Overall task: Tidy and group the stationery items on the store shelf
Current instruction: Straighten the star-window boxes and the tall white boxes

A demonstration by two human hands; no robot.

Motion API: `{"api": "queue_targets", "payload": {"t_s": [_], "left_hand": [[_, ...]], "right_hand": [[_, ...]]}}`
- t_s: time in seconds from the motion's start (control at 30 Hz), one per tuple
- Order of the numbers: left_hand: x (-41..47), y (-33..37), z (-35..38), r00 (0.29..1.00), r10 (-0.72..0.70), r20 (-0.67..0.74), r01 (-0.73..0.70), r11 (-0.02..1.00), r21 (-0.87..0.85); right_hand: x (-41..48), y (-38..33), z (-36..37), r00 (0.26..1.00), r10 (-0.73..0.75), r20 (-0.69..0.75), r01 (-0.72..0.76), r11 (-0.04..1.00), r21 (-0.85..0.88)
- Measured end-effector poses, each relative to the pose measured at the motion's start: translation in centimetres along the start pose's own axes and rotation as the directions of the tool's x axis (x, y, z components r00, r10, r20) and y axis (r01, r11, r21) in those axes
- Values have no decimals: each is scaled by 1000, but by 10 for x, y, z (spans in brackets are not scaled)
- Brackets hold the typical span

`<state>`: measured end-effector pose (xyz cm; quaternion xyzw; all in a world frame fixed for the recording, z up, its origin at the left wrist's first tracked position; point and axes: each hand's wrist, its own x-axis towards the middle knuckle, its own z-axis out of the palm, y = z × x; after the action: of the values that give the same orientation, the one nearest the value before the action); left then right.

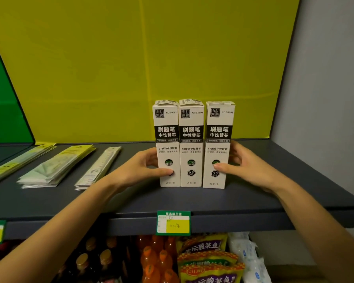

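- Three white refill boxes are stood upright in a row near the front of the grey shelf [131, 201], printed faces outward, presumably so that the labels can be read by shoppers.
- The left box [166, 144] and the middle box [191, 144] are set touching; the right box [219, 144] is stood just beside them with a thin gap between, and is turned slightly off square.
- The left box is gripped by the left hand [143, 170]; the thumb is laid across its lower front and the fingers are curled round its outer side.
- The right box is held likewise by the right hand [247, 166], thumb on the front; the fingers appear to be wrapped behind it, though their tips are hidden.
- The row is bracketed from both ends, probably so that the boxes can be pressed together and squared into one group; the step is judged nearly done.
- Flat ruler packets [55, 166] are laid in stacks well apart to the left; a price tag [173, 223] is clipped to the shelf edge below the boxes.
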<state>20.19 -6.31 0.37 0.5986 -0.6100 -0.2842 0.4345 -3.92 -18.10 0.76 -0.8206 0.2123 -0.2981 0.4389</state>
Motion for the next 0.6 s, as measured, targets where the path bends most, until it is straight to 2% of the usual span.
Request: {"api": "queue_targets", "payload": {"t_s": [0.3,0.6], "left_hand": [[1,-3,1,1000,5,-25,-4,999,32],[-4,-3,-1,999,-21,-30,23,998,50]], "right_hand": [[1,-1,7,998,54,24,-54,999,-1],[-4,-5,15,994,104,-15,-104,994,27]]}}
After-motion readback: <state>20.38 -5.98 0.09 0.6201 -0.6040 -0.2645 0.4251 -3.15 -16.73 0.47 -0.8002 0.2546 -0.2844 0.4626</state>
